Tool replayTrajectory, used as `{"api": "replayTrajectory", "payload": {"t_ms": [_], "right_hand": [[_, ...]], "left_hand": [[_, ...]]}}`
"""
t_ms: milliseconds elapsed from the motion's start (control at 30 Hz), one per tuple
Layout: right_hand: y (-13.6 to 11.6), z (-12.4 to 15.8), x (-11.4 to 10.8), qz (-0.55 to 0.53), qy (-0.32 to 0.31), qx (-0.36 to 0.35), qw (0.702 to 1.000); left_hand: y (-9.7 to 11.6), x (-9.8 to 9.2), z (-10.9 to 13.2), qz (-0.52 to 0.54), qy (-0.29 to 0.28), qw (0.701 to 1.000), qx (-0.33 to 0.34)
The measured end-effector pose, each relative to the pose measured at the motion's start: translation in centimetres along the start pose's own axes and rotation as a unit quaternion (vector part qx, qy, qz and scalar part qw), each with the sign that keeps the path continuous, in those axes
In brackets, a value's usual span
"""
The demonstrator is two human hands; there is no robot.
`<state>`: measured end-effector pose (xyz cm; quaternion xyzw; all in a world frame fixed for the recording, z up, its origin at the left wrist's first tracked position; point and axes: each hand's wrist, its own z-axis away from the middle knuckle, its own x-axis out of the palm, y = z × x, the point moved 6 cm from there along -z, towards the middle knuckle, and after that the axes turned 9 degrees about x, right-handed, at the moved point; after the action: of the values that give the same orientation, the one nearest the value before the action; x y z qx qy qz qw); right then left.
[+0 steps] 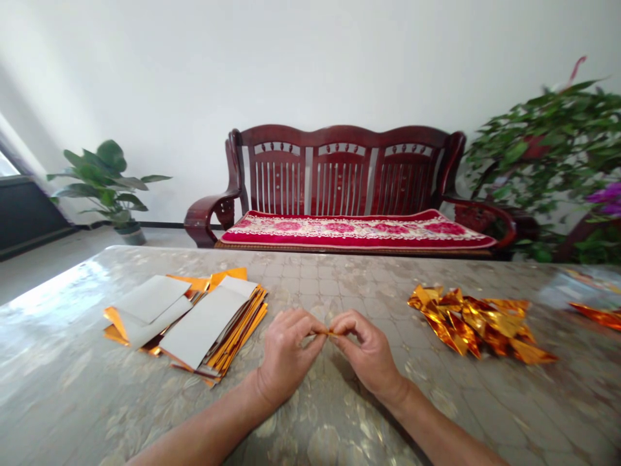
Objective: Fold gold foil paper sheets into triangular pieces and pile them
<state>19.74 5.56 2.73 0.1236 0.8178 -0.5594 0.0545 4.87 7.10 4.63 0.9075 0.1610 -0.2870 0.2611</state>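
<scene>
Near the middle of the table, my left hand and my right hand meet at their fingertips. Both pinch one small piece of gold foil paper, of which only a sliver shows between the fingers. To the left lies a stack of paper sheets, pale grey on top with gold edges. A heap of shiny folded gold foil pieces sits to the right of my hands.
The table has a patterned, glossy cover. At its right edge lies a clear plastic bag beside more orange foil. Beyond stand a dark red wooden bench with a red cushion, and potted plants on both sides.
</scene>
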Motion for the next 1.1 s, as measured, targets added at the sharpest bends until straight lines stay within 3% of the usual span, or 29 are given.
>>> {"api": "replayTrajectory", "payload": {"t_ms": [200, 733, 833, 933, 1100], "right_hand": [[-1.0, 0.1, -0.2, 0.034, 0.006, -0.037, 0.999], [-0.5, -0.2, -0.6, 0.048, -0.001, -0.019, 0.999], [-0.4, -0.4, -0.6, 0.051, 0.002, -0.001, 0.999], [0.3, -0.4, -0.4, 0.038, 0.003, 0.035, 0.999], [2.3, -0.7, -0.9, -0.008, 0.045, 0.127, 0.991]], "left_hand": [[0.5, -0.4, 0.1, -0.040, -0.004, 0.998, 0.058], [0.8, -0.7, -0.1, -0.060, -0.022, 0.993, 0.098], [0.2, -0.2, -0.1, -0.015, -0.021, 0.998, 0.059], [-1.1, 0.9, -0.1, 0.070, -0.031, 0.996, -0.037], [-3.5, 2.5, 0.3, 0.253, -0.049, 0.942, -0.214]]}}
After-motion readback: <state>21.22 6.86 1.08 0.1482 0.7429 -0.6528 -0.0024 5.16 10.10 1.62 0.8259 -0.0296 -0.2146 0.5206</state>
